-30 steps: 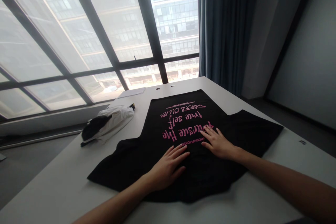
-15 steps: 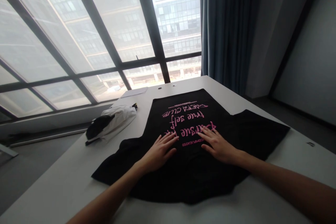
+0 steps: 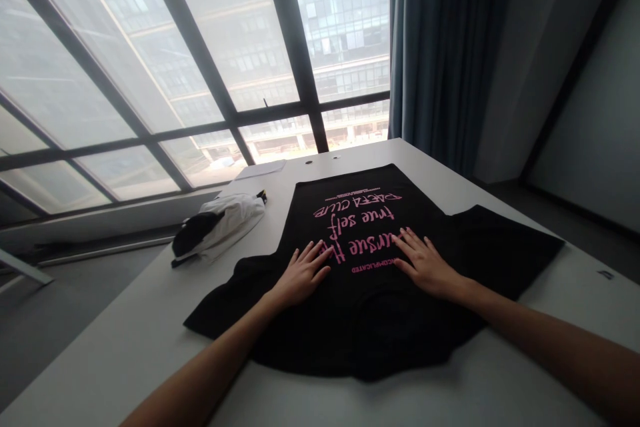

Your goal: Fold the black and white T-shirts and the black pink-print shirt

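A black T-shirt [image 3: 380,320] with pink lettering lies spread on the white table [image 3: 125,353]. Its print appears upside down to me, and its two sleeves stretch out to the left and right. My left hand [image 3: 301,275] rests with fingers spread on the shirt, at the left edge of the lettering. On the other side of the print, my right hand [image 3: 425,267] lies palm down, fingers apart, covering some letters. Neither hand grips the cloth.
A bundled white and black garment [image 3: 225,220] lies at the table's left edge. Farther back is a flat white sheet [image 3: 261,169]. A small dark fitting [image 3: 606,275] is on the table at the right. Large windows and a blue curtain [image 3: 440,60] stand behind.
Both hands have slid slightly apart across the shirt, the left to the left and the right to the right. The whole view has shifted a little.
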`<state>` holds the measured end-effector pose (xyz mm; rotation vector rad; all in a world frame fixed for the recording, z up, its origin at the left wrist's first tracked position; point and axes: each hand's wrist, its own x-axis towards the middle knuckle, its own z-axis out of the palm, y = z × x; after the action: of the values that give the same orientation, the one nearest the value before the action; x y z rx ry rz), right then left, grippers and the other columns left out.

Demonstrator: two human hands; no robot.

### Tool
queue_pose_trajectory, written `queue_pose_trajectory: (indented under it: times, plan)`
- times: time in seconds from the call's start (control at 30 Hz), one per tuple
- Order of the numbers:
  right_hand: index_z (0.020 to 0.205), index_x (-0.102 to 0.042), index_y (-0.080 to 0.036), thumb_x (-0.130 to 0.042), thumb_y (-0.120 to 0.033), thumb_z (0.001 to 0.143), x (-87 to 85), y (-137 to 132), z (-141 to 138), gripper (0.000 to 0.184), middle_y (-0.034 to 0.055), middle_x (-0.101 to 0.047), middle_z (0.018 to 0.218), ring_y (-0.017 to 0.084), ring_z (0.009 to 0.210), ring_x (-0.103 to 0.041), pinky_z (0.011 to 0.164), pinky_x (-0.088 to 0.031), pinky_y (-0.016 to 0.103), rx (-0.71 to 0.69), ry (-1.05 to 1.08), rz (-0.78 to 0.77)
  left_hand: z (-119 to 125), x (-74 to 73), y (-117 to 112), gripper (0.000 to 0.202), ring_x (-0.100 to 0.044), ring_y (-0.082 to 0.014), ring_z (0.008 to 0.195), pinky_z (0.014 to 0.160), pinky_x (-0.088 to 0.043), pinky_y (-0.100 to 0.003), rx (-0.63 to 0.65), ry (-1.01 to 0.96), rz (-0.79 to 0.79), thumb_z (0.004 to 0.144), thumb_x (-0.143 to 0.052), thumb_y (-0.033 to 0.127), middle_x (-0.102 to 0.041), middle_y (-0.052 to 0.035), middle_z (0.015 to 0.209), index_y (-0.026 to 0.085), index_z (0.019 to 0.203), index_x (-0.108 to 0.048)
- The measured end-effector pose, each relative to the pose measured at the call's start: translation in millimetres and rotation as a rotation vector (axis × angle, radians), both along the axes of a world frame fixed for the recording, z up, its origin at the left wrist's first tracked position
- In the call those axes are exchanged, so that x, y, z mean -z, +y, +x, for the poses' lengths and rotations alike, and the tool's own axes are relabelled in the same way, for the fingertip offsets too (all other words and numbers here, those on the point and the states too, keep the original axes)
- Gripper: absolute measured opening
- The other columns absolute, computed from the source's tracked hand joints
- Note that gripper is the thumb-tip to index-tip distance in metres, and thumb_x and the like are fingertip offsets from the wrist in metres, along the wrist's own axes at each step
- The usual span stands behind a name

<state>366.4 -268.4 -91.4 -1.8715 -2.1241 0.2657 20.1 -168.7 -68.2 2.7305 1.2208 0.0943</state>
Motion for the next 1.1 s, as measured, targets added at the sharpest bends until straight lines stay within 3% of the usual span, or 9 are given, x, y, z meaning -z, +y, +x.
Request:
queue_pose_trajectory:
  times: [0.27, 0.43, 0.6, 0.7, 0.83, 0.93, 1.1]
  plan:
    - [0.158, -0.026, -0.026, -0.039, -0.056, 0.099, -6.4, -5, -8, 0.067, 0.0086, -0.015, 0.166, 0.028, 0.153, -0.008, 0.122, -0.008, 0.056, -0.109, 0.030, 0.025, -1, 2.8, 4, 0.055, -0.014, -0.0323, 0.153, 0.118, -0.015, -0.062, -0.008, -0.002, 0.024, 0.104, -0.033, 0.057, -0.021, -0.0022, 0.165, 0.040, 0.156, -0.029]
    - [0.157, -0.032, -0.025, -0.037, -0.057, 0.100, -21.4, -11, -12, 0.064, 0.0085, -0.017, 0.166, 0.027, 0.153, -0.009, 0.122, -0.004, 0.055, -0.257, 0.057, -0.064, -3, 7.8, 8, 0.055, -0.015, -0.0325, 0.152, 0.118, -0.016, -0.063, 0.000, -0.005, 0.045, 0.104, -0.032, 0.056, -0.022, -0.0018, 0.165, 0.040, 0.156, -0.028]
    - [0.158, -0.029, -0.025, -0.035, -0.055, 0.102, -26.4, -8, -7, 0.064, 0.0079, -0.016, 0.166, 0.025, 0.154, -0.007, 0.122, -0.004, 0.053, -0.140, 0.085, -0.004, -2, 10.8, 12, 0.055, -0.015, -0.0318, 0.152, 0.119, -0.016, -0.062, -0.016, 0.029, 0.065, 0.104, -0.031, 0.056, -0.021, 0.0000, 0.165, 0.040, 0.156, -0.029]
    - [0.157, -0.031, -0.023, -0.036, -0.055, 0.101, -23.8, -7, -4, 0.065, 0.0105, -0.017, 0.166, 0.027, 0.154, -0.007, 0.122, -0.004, 0.055, -0.087, 0.057, -0.058, -1, 12.6, 15, 0.055, -0.015, -0.0313, 0.152, 0.119, -0.017, -0.061, -0.025, 0.041, 0.078, 0.103, -0.032, 0.056, -0.021, 0.0011, 0.165, 0.040, 0.156, -0.030]
    - [0.159, -0.023, -0.021, -0.033, -0.057, 0.101, -27.9, -12, -10, 0.069, 0.0119, -0.012, 0.166, 0.027, 0.154, -0.005, 0.122, -0.005, 0.055, -0.042, 0.085, -0.030, -1, 11.5, 15, 0.053, -0.019, -0.0323, 0.151, 0.119, -0.018, -0.063, -0.013, -0.002, 0.083, 0.102, -0.037, 0.055, -0.027, 0.0004, 0.163, 0.038, 0.153, -0.037]
    - [0.160, -0.022, -0.023, -0.033, -0.056, 0.102, -36.1, -20, -19, 0.067, 0.0097, -0.011, 0.167, 0.025, 0.154, -0.003, 0.123, -0.004, 0.053, -0.051, 0.104, 0.072, 3, -1.1, 10, 0.053, -0.024, -0.0302, 0.150, 0.120, -0.022, -0.059, 0.063, -0.108, 0.046, 0.103, -0.037, 0.054, -0.033, -0.0009, 0.161, 0.033, 0.152, -0.042]
    - [0.160, -0.022, -0.023, -0.035, -0.054, 0.102, -37.5, -21, -22, 0.067, 0.0100, -0.010, 0.167, 0.025, 0.154, -0.002, 0.122, -0.004, 0.054, -0.037, 0.062, 0.097, 41, -47.3, -7, 0.053, -0.033, -0.0271, 0.147, 0.123, -0.023, -0.053, 0.215, -0.250, 0.058, 0.101, -0.044, 0.052, -0.040, -0.0005, 0.158, 0.030, 0.151, -0.044]
